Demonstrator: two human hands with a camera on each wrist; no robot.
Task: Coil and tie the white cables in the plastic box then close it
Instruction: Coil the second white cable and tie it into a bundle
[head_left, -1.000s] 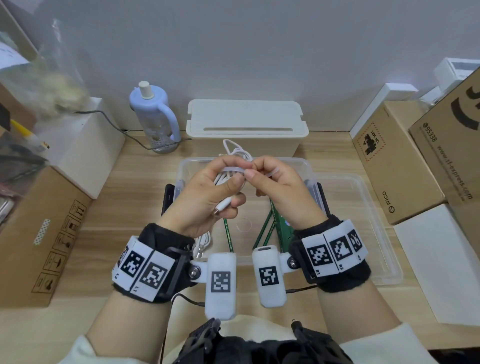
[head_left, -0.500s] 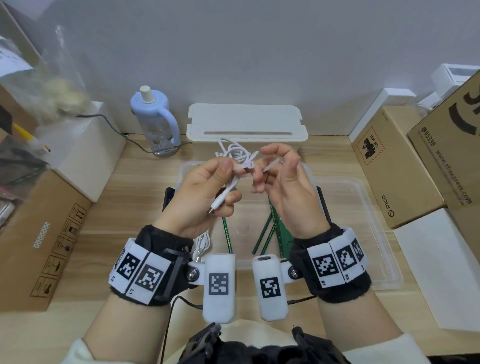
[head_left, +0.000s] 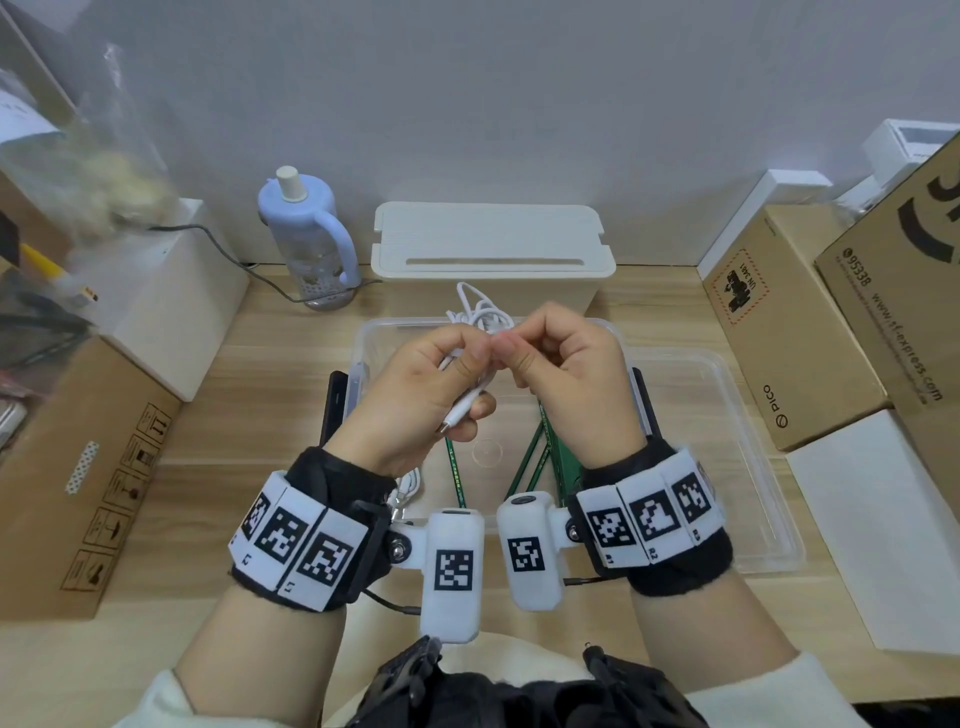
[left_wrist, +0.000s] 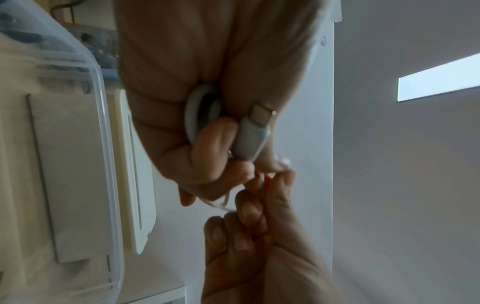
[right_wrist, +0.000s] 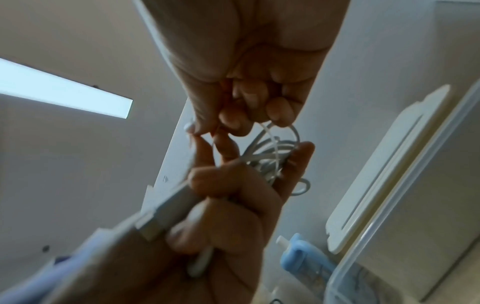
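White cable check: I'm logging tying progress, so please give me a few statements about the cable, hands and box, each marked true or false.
1. The left hand holds the coiled white cable. True.
2. The right hand rests flat on the table. False: it is raised, pinching at the coil.
3. The clear plastic box is closed. False: it is open, its lid beside it.
4. Green pencils lie in the box. True.

printed "pico" on the side of the brown carton (head_left: 779, 332), with a "un 3481" label on top; "95338" and "www.sf-express.com" on the larger cardboard box (head_left: 893, 291).
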